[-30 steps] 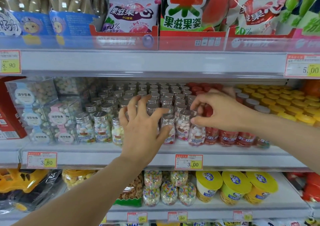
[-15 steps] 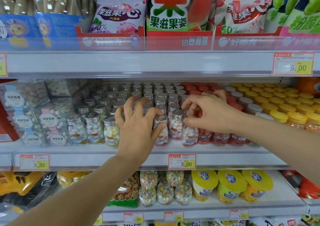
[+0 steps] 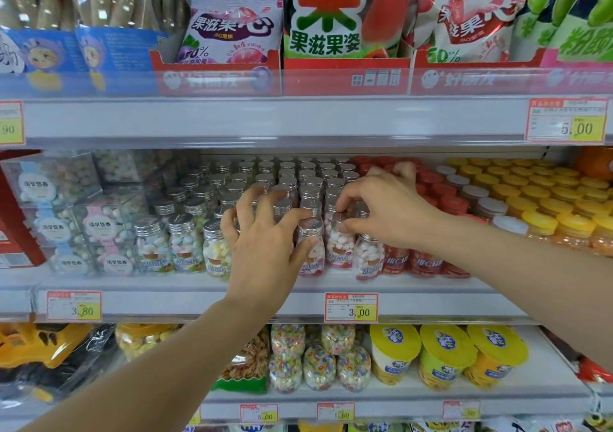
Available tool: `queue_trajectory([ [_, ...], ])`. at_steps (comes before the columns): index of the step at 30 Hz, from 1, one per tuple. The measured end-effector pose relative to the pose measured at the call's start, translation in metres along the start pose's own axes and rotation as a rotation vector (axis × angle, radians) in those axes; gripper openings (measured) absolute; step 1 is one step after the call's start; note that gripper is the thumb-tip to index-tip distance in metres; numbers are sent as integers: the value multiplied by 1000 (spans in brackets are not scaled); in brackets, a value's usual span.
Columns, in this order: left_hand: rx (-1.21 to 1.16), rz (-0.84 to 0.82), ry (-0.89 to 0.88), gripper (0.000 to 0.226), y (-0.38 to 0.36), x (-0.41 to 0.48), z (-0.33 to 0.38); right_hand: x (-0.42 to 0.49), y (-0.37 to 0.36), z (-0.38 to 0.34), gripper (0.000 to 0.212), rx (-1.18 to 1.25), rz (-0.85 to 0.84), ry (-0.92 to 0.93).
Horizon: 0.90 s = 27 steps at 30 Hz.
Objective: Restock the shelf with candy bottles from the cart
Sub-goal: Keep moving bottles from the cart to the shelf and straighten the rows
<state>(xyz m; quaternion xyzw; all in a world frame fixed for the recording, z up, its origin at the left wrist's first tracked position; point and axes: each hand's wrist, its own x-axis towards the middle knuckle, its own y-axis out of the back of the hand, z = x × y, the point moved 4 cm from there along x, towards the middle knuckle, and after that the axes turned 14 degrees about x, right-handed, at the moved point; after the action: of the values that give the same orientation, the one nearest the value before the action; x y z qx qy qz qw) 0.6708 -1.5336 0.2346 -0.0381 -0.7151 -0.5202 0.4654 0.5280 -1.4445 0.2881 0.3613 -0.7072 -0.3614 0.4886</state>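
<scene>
Restocking looks nearly done, with silver-capped candy bottles packing the shelf beneath both hands: the left hand lies spread wide over their caps, the right hand pinches a front-row pink candy bottle under its fingertips, and the cart is unseen.

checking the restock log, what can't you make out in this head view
Cart: outside the head view.
Bottles behind the left hand: covered by its palm.
Cap of the pink-candy bottle: under fingers of the right hand, so grip unclear.
Left-edge price tag: cut off, only 90 shows.
Small print on the 3.00 tag: too small.
</scene>
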Motion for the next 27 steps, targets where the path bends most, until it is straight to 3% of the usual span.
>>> queue_trajectory([
  [5,-17,-4,0,31,-1,-1,0,-7,2,2,24,135,-39,2],
  [10,-12,-8,-15,37,1,-2,3,-14,12,4,36,193,-78,3],
  [12,-11,-21,-20,42,3,-1,5,-18,24,11,28,212,-49,-11],
  [15,-24,-43,-27,46,6,3,11,-24,35,23,20,168,-50,-43],
  [19,-57,-69,-52,44,3,6,21,-31,24,29,34,47,-124,-45],
  [27,-51,-49,-52,30,-5,7,29,-29,17,31,30,74,-135,-54],
])
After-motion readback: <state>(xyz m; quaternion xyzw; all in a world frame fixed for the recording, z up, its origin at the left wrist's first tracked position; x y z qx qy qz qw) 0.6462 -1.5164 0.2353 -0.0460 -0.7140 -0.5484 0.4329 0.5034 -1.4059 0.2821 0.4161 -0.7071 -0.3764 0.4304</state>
